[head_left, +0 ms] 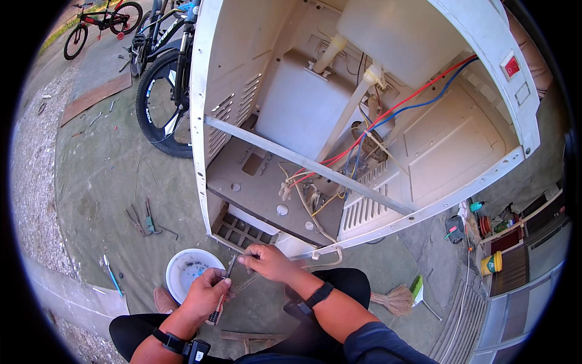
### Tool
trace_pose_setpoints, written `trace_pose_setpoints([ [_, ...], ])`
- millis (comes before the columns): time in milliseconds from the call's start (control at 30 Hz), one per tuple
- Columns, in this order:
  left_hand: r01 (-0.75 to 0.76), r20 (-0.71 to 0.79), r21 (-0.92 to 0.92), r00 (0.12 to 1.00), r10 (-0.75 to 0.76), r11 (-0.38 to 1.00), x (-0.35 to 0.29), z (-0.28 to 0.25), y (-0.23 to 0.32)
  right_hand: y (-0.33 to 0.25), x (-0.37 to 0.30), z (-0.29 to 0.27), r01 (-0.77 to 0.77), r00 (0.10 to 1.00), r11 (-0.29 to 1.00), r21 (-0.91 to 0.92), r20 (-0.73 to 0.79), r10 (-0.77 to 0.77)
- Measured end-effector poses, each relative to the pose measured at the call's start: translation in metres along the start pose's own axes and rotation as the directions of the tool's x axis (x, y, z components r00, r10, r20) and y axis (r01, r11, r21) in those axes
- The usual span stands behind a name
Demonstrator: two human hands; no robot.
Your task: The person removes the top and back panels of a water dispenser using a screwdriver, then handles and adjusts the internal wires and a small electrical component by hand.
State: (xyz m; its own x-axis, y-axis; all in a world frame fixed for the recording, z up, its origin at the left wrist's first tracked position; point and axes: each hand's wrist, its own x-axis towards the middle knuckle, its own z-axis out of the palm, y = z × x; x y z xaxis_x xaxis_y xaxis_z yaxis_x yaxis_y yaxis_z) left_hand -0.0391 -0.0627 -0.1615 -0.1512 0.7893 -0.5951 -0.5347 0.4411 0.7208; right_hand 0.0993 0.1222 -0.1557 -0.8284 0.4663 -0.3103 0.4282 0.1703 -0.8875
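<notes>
My left hand (pixel 206 292) is closed round a slim tool with a dark handle (pixel 214 316) trimmed in red. A thin metal piece (pixel 231 265) rises above its fingers. My right hand (pixel 267 262) is closed in a pinch just to the right of that piece; what its fingertips hold, if anything, is too small to make out. Both hands are in front of the open white appliance cabinet (pixel 200 151), near its lower front edge. Close by the left hand stands a white basin (pixel 176 270) with small bits in it. A pale tube (pixel 327 262) hangs at the cabinet's front edge.
Inside the cabinet are white tanks (pixel 303 103), red and blue wires (pixel 418 94) and a metal crossbar (pixel 303 161). Pliers (pixel 148 221) and a blue-handled tool (pixel 113 278) lie on the ground at left. Bicycles (pixel 163 97) stand behind; a broom (pixel 394 300) lies at right.
</notes>
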Motion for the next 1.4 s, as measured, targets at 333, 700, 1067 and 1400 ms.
trace_pose_setpoints([
  [333,-0.029,-0.013,0.082,0.999,0.031,0.996,-0.001,0.001,0.003,0.006,-0.001,0.001,-0.056,0.998,0.998,0.018,0.001,0.055],
  [700,-0.014,-0.011,0.087,1.000,0.015,0.996,-0.004,0.001,0.007,0.014,0.001,0.007,-0.054,0.999,0.994,0.093,-0.001,0.055],
  [1067,-0.008,-0.010,0.075,1.000,0.009,0.997,-0.004,0.002,0.007,0.001,0.000,0.001,-0.050,0.998,0.998,-0.032,0.026,0.051],
  [1400,-0.005,-0.020,0.068,1.000,0.006,0.998,-0.003,0.002,0.005,0.008,0.000,0.002,-0.027,0.999,0.999,0.020,0.022,0.026],
])
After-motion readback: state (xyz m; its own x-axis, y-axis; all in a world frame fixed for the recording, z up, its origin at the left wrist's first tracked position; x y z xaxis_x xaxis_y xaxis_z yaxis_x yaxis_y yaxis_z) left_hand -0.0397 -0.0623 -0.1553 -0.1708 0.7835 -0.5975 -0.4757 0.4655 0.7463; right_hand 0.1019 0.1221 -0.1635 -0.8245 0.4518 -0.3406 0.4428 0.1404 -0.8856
